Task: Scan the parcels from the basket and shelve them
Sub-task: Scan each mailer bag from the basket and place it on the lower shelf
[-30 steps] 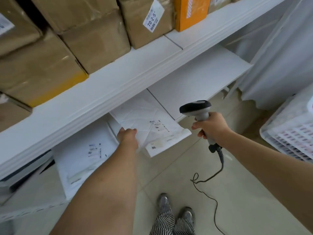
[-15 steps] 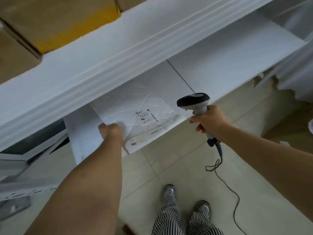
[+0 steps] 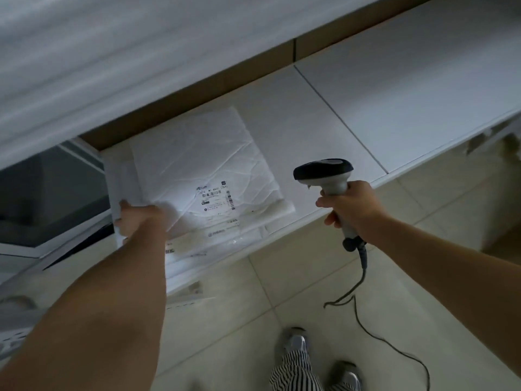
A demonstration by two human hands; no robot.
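Parcel, a flat white mailer with creased skin, lies on the lower shelf atop another mailer, its near-left corner under the left hand. Whether those fingers pinch it or press it flat, I cannot tell. It looks light, floppy and probably slippery, so an edge or corner grip suits best. The right hand is wrapped around the corded scanner.
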